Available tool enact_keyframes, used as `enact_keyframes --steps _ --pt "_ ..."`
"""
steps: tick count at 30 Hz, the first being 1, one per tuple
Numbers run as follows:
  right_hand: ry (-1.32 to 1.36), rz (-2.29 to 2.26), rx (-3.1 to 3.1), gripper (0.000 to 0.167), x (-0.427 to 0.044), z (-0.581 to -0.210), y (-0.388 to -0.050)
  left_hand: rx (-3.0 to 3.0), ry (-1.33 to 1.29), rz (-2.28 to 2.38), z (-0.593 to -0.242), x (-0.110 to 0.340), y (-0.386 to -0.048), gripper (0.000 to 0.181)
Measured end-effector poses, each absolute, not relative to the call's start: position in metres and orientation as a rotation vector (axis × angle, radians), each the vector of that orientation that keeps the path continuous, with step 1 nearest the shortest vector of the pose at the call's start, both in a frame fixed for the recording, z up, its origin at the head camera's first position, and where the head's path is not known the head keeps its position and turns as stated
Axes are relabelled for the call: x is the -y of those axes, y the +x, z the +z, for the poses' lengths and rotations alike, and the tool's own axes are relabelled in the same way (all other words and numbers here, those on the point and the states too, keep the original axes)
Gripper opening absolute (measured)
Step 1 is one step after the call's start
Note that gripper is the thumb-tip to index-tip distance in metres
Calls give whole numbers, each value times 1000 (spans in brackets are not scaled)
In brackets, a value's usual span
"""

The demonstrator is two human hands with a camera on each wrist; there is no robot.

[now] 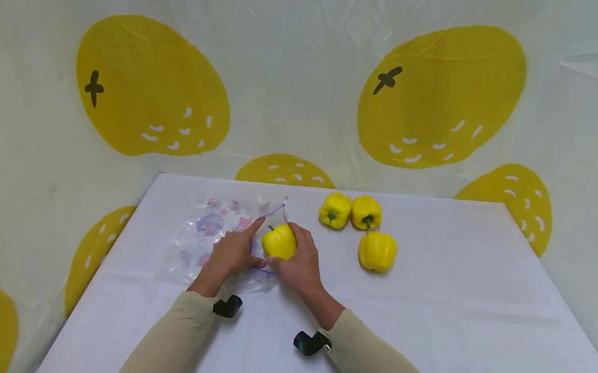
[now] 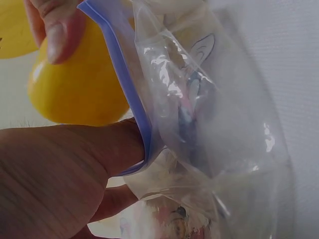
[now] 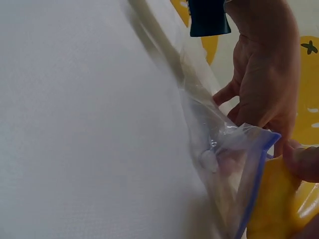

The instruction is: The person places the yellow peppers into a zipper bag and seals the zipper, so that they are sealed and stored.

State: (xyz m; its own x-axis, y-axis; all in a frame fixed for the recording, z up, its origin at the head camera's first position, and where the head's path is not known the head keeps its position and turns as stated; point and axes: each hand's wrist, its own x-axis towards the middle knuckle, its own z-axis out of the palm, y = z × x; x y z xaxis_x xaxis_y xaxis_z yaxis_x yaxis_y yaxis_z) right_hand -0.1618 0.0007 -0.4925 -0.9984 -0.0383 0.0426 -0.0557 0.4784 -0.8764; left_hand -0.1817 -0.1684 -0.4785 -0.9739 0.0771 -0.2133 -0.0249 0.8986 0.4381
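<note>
My right hand (image 1: 302,264) grips a yellow bell pepper (image 1: 279,242) with a green stem, right at the mouth of a clear zip bag (image 1: 193,239). Pink and blue pictures are printed on the bag, which has a blue-purple zip edge. The left hand (image 1: 231,254) pinches the bag's near lip. In the left wrist view its thumb (image 2: 117,147) reaches inside the opening while other fingers stay outside. That view also has the pepper (image 2: 79,84) against the zip edge, under the right thumb. From the right wrist, the pepper (image 3: 271,199) partly hides behind the bag's rim.
Two more yellow bell peppers (image 1: 335,210) (image 1: 367,212) sit side by side toward the back of the white table (image 1: 458,305). A third loose pepper (image 1: 377,251) lies nearer, to the right. Behind the table hangs a fruit-patterned sheet (image 1: 300,87).
</note>
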Motion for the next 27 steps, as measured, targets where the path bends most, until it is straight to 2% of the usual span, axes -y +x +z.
enact_keyframes --steps 12,27 --pt "45 1681 2713 83 1 -502 -175 -2815 -11 649 -478 165 -183 101" --pt "266 1601 2835 85 -6 -505 -177 -2877 -49 620 -486 164 -185 78"
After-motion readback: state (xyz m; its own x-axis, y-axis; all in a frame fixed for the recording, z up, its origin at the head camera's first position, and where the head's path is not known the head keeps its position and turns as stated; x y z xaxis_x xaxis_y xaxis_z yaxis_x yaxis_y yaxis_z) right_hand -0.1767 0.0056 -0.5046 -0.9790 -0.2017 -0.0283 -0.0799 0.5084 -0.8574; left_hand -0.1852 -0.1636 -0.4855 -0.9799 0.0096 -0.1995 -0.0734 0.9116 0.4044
